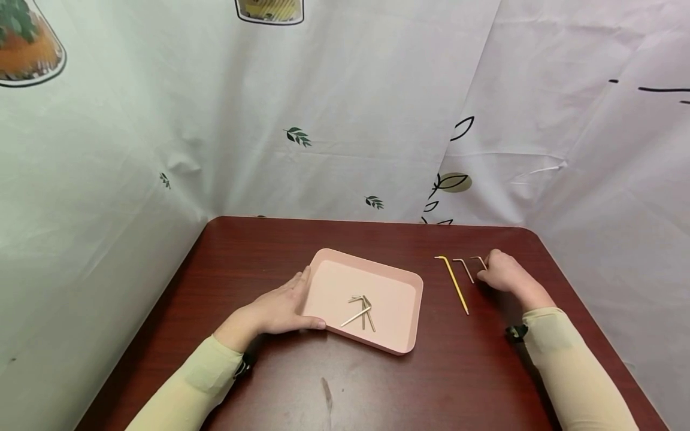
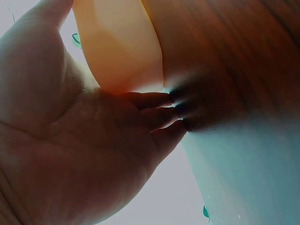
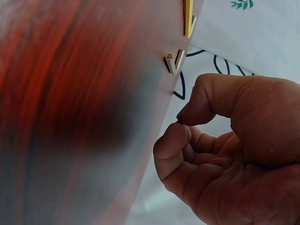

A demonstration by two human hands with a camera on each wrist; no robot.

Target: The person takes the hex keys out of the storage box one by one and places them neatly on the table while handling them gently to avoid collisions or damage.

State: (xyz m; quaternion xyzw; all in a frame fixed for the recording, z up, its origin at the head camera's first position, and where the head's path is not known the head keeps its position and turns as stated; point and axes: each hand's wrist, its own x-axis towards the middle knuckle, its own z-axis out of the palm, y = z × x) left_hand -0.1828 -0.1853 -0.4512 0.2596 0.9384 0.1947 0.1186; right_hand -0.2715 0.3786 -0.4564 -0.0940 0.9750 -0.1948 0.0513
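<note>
My left hand (image 1: 280, 305) rests against the left corner of a pink tray (image 1: 334, 275), fingers extended along its side and thumb at the near rim. In the left wrist view, fingertips touch the table beside the tray's wall. Several metal hex keys (image 1: 356, 316) lie in a crossed pile inside the tray. On the right, my right hand (image 1: 504, 272) pinches a small hex key (image 1: 481, 259) between thumb and index finger; most of it is hidden by the fingers. Left of that hand lie a slightly longer metal hex key (image 1: 468, 271) and a long yellow hex key (image 1: 456, 285).
The dark red-brown wooden table (image 1: 259, 251) has rounded far corners. White printed curtains (image 1: 345, 120) hang round its back and sides. A dark smear (image 1: 326, 392) marks the tabletop near the front.
</note>
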